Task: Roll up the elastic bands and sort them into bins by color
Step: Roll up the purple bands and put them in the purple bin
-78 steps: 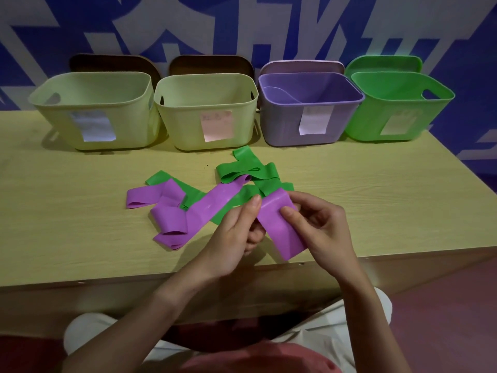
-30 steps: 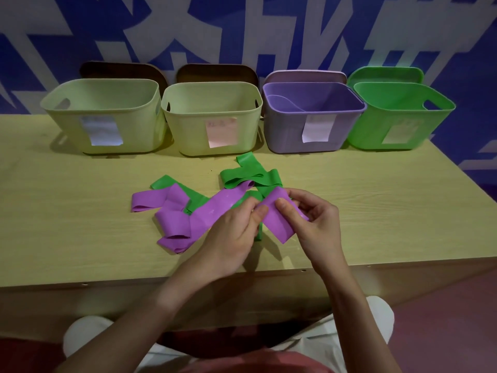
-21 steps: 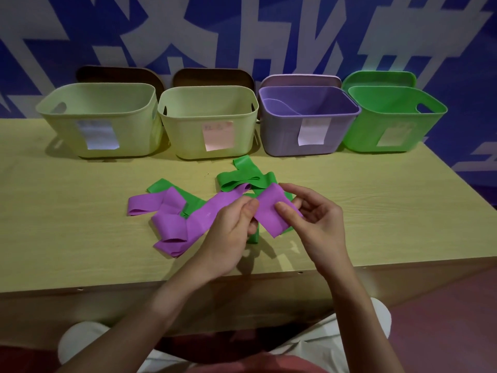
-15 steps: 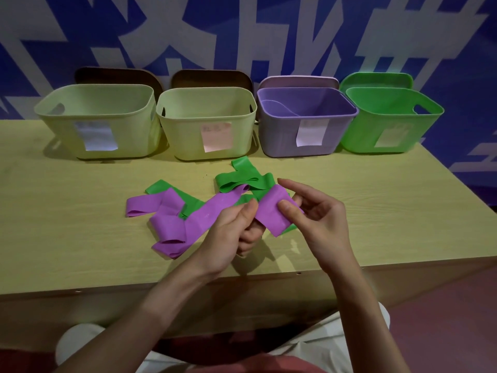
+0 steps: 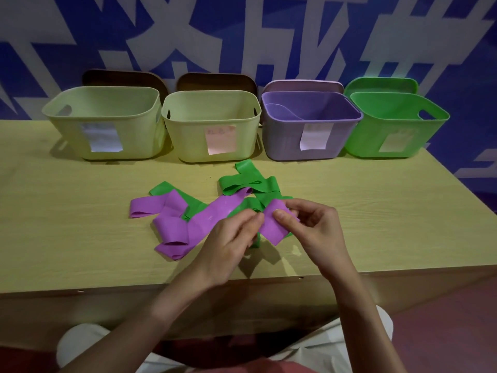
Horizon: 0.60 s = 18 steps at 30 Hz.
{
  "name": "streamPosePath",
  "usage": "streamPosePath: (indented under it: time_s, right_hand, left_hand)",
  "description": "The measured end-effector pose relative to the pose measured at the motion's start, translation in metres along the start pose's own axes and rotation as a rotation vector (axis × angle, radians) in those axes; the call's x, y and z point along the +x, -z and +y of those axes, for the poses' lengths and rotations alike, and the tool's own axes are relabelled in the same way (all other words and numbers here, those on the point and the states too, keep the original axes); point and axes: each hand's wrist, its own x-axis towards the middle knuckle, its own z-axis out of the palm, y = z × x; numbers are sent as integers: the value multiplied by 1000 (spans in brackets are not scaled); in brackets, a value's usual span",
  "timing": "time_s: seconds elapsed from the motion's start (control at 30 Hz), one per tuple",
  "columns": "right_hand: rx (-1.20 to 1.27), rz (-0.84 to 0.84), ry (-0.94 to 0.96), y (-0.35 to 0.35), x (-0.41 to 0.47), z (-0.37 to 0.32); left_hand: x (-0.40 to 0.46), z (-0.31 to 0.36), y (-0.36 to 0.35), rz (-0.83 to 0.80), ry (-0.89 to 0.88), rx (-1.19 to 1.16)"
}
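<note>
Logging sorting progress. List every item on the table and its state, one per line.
purple band: end pinched in both hands, rest lies unrolled
green bands: loose, tangled, unrolled on the table
left hand: grip shut on purple band
right hand: grip shut on purple band
purple bin: open, lid propped behind, a purple piece inside
green bin: open, contents unseen
two pale bins: open, contents unseen

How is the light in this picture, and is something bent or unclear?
Head view: the light is dim and comes from above, so the left hand and right hand throw soft shadows on the table toward its near edge; the wide lens bows that edge; the writing on the pink label is too faint to read; no strong glare shows.
</note>
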Motion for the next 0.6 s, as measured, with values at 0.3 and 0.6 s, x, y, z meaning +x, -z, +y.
streamPosePath:
  time_s: [0.3, 0.6]
  right_hand:
    - [-86, -83, -17, 7, 6, -8]
    - [-53, -248, 29, 30, 21, -17]
  left_hand:
    - [3, -4, -2, -16, -48, 234]
    - [13, 13, 7, -171, 130, -290]
